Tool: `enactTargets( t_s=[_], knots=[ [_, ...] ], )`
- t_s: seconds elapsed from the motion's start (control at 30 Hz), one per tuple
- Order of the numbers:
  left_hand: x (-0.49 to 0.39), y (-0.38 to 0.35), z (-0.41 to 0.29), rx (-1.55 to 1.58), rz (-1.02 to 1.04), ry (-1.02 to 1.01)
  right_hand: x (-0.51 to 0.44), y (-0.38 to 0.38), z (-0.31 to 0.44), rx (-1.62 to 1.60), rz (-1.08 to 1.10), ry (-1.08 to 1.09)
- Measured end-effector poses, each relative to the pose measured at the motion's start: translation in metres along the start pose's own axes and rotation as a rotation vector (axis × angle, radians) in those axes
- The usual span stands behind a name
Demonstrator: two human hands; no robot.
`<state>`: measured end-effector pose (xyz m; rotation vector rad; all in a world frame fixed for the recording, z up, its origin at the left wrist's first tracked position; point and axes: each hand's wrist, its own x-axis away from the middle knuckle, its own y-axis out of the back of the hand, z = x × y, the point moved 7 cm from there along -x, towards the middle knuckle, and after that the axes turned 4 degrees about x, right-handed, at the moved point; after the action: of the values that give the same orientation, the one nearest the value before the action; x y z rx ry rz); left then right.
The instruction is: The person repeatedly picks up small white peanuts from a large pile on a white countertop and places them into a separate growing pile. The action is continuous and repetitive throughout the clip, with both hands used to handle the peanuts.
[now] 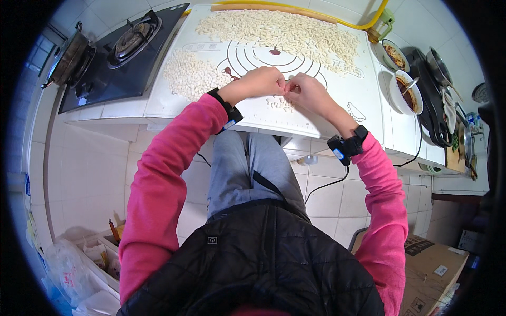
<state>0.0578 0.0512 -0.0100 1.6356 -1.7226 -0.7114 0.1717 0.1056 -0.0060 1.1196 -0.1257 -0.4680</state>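
Observation:
My left hand (264, 82) and my right hand (310, 94) meet over a white pastry mat (340, 93) printed with circles. Their fingertips are pinched close together, and whatever lies between them is too small and hidden to make out. Just below the fingertips is a small group of short pale dough pieces (280, 103). A heap of small, rounded white dough bits (191, 75) lies left of my left hand. Along the back of the mat spreads a wide layer of elongated, pale dough pieces (284, 29).
A long wooden rod (272, 7) and a yellow hose (355, 26) run behind the dough. At left is a gas hob (122, 59) with a metal pot (71, 59). Two bowls stand right, the nearer bowl (417, 89) holding dark sauce and a spoon. A cable (330, 183) hangs from my right wrist device.

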Motion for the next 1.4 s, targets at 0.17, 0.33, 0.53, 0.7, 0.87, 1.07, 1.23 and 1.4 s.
enactTargets(
  t_s=[0.17,0.33,0.53,0.7,0.87,1.07,1.23,1.4],
  knots=[
    [-0.004,0.009,0.017,0.075,-0.005,0.043,0.004,0.026,-0.03,-0.223,-0.146,-0.123],
    [-0.009,0.021,0.036,0.047,0.035,0.162,0.015,0.021,-0.028,0.107,-0.218,0.04],
    [-0.021,0.021,0.049,0.004,0.23,0.332,0.014,0.012,-0.051,0.266,-0.148,-0.113],
    [-0.022,0.022,0.065,0.109,0.256,0.496,-0.001,0.011,-0.069,0.338,-0.166,-0.15],
    [-0.022,0.027,0.07,0.129,0.226,0.552,-0.008,0.008,-0.081,0.363,-0.211,-0.163],
    [-0.023,0.033,0.069,0.229,0.135,0.531,-0.01,0.025,-0.073,0.503,-0.341,-0.171],
    [-0.01,0.036,0.068,0.529,0.043,0.495,-0.007,0.038,-0.064,-0.038,-0.257,-0.141],
    [-0.019,0.037,0.05,0.829,-0.08,0.301,-0.001,0.032,-0.042,-0.355,-0.286,-0.075]
  ],
)
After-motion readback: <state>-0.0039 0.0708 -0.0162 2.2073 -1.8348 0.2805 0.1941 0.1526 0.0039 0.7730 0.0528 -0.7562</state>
